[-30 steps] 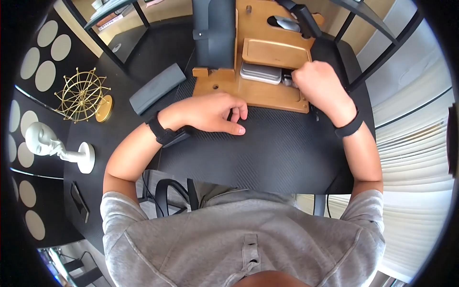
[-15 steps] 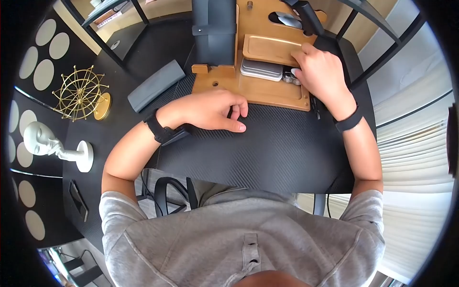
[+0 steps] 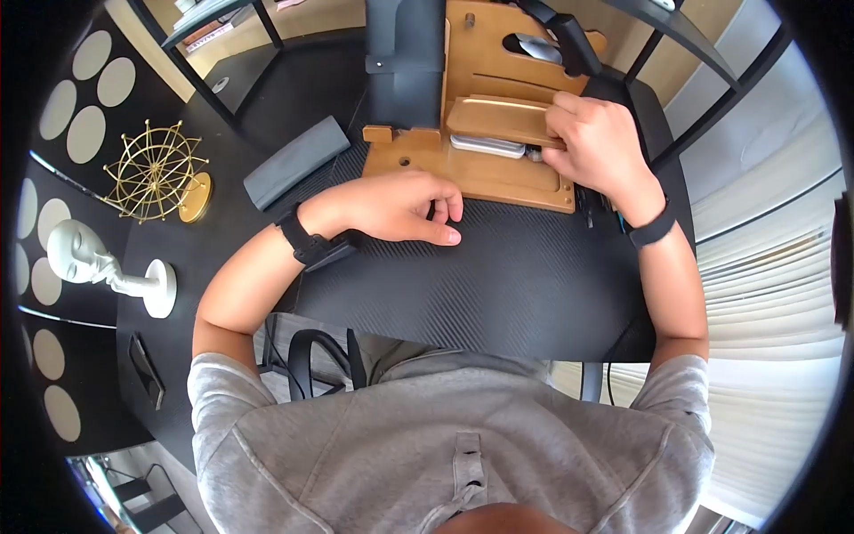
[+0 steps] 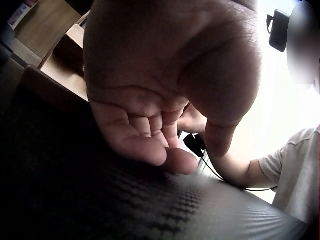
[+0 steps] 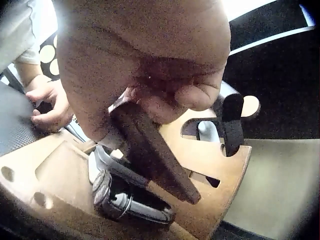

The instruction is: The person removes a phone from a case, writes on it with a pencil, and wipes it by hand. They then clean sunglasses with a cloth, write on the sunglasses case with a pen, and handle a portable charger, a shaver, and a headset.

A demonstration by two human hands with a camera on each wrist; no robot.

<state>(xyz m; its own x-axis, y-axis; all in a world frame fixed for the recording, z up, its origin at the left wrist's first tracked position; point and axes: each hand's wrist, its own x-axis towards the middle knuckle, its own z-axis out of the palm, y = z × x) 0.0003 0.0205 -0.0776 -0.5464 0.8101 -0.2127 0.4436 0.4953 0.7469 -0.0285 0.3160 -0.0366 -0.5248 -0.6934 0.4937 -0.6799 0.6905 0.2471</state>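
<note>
My right hand (image 3: 598,147) grips the right end of a small wooden tray (image 3: 498,117), thumb below and fingers over its edge. In the right wrist view the tray (image 5: 157,155) shows as a dark slab between thumb and fingers. Under it, on the base of the wooden desk organizer (image 3: 498,180), lies a stack of white, phone-like flat things (image 3: 487,146), partly hidden. Beside them is a glassy object with metal parts (image 5: 135,202). My left hand (image 3: 400,205) rests on the black desk mat, fingers loosely bent, holding nothing; its palm (image 4: 170,60) shows in the left wrist view.
A black case (image 3: 405,67) stands upright in the organizer's left side. Left of it lie a grey case (image 3: 298,162), a gold Ferris wheel ornament (image 3: 156,169) and a white figurine (image 3: 98,262). Pens (image 3: 587,209) lie by the organizer's right edge. Black shelf frames (image 3: 694,44) rise behind.
My right hand has gone from a fist at the tray's right end to gripping it. The tray has tipped and come lower over the white stack. My left hand has stayed put.
</note>
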